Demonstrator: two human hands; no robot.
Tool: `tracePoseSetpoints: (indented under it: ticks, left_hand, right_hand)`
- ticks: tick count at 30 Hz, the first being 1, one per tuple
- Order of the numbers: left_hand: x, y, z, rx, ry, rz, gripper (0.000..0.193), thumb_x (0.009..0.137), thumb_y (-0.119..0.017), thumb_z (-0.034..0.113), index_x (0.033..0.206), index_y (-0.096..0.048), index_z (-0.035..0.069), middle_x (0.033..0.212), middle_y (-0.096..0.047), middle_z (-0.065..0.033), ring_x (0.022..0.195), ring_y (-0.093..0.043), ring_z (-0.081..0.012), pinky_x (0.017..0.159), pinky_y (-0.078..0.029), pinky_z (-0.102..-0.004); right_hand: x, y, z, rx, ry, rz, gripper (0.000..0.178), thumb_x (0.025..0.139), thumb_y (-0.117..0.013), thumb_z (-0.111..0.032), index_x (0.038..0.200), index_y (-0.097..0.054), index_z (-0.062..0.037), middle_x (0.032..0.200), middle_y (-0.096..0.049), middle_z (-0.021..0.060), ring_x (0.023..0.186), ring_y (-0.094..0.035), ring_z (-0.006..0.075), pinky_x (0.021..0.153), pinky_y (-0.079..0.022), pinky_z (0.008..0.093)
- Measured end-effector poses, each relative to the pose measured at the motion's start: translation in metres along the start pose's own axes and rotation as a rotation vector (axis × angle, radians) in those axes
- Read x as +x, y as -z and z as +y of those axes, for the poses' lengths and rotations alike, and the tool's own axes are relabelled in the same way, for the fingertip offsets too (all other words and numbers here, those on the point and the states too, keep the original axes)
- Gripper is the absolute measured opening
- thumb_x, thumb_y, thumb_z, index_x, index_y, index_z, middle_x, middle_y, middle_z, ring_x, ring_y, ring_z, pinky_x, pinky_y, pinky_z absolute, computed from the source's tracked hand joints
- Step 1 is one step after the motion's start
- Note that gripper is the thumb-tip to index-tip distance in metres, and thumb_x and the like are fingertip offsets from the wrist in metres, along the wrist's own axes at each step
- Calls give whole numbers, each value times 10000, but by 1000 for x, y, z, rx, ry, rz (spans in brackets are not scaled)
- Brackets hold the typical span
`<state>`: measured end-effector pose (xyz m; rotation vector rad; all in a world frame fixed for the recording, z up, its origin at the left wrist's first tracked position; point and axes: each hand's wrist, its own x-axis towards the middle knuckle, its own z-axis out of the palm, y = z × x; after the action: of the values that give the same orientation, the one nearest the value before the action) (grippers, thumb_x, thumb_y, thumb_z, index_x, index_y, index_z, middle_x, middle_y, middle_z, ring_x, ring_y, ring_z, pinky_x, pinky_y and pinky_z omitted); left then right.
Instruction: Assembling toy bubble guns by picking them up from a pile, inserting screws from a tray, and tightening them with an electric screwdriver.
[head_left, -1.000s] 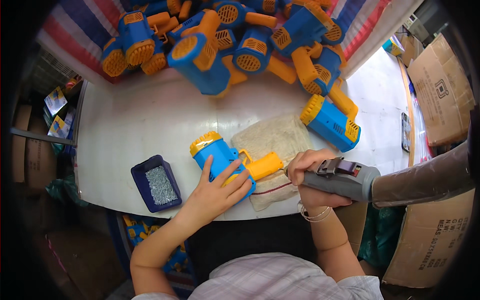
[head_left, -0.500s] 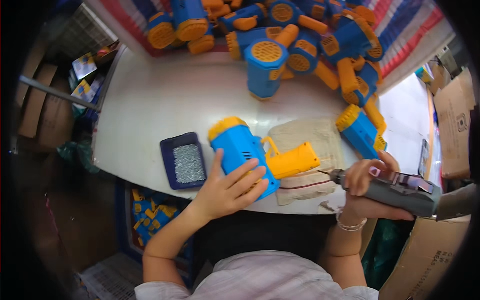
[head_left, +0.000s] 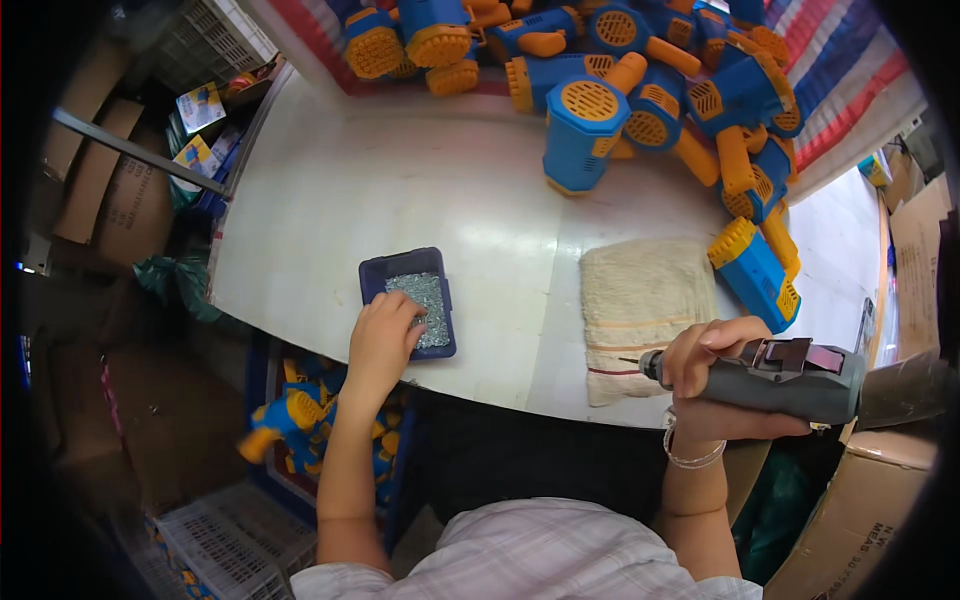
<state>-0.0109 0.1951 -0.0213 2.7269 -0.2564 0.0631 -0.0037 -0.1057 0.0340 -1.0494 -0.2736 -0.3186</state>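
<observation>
Over a dark blue plastic tray (head_left: 449, 345) of small silvery screws (head_left: 424, 290), my left hand (head_left: 385, 335) bends its fingers down to the screws. Its fingertips are drawn together, and whatever they pinch is too small to tell. My right hand (head_left: 715, 370) is wrapped round a grey electric screwdriver (head_left: 770, 385), whose thin bit points left above a folded beige cloth (head_left: 640, 295). A blurred blue and yellow toy gun (head_left: 290, 415) is at the rim of the crate left of my lap, touched by neither hand.
Blue and orange toy guns (head_left: 590, 120) are heaped at the table's far side against a striped sheet. One lone toy gun (head_left: 755, 275) lies right of the cloth. Below the table edge stands a blue crate (head_left: 262, 385) of similar toys. Cardboard boxes (head_left: 890, 500) flank the right side.
My left hand has let go of the toy gun on the table and moved to the screw tray. That toy has left the table; a blurred one shows at the crate. The screwdriver stays gripped.
</observation>
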Motion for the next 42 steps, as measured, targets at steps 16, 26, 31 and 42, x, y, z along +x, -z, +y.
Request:
tracePoseSetpoints:
  ticks: [16, 26, 31, 42]
  left_hand:
    - [11, -47, 127, -1670, 370, -394, 88, 811, -599, 18, 878, -573, -32, 756, -633, -125, 651, -598, -148, 590, -476, -224]
    - [17, -74, 145, -2221, 555, -740, 196, 853, -593, 207, 872, -528, 23, 731, -619, -86, 679, -579, -123, 588, -457, -186]
    - [73, -53, 146, -1140, -45, -356, 362, 812, -629, 194, 1079, -526, -29, 1004, -588, -166, 955, -558, -260, 866, -412, -336]
    - [171, -57, 110, -325, -587, 592, 663, 676, -725, 140, 1224, -361, 56, 1154, -509, -171, 1067, -512, -327, 939, -364, -444]
  right_hand:
    - [2, -9, -33, 339, 37, -159, 861, 644, -471, -779, 886, -545, 44, 584, -524, 88, 518, -507, 207, 493, -430, 320]
    - [11, 2, -40, 160, 166, -175, 654, 761, -421, -704, 790, -446, -50, 500, -483, 34, 367, -462, 142, 352, -422, 266]
    - [5, 11, -52, 265, 100, -121, 818, 677, -427, -772, 832, -551, 22, 530, -509, 72, 456, -503, 203, 446, -446, 326]
    - [-4, 26, -43, -26, 141, 116, 911, 592, -321, -873, 792, -495, -1, 475, -453, 48, 373, -438, 153, 351, -375, 267]
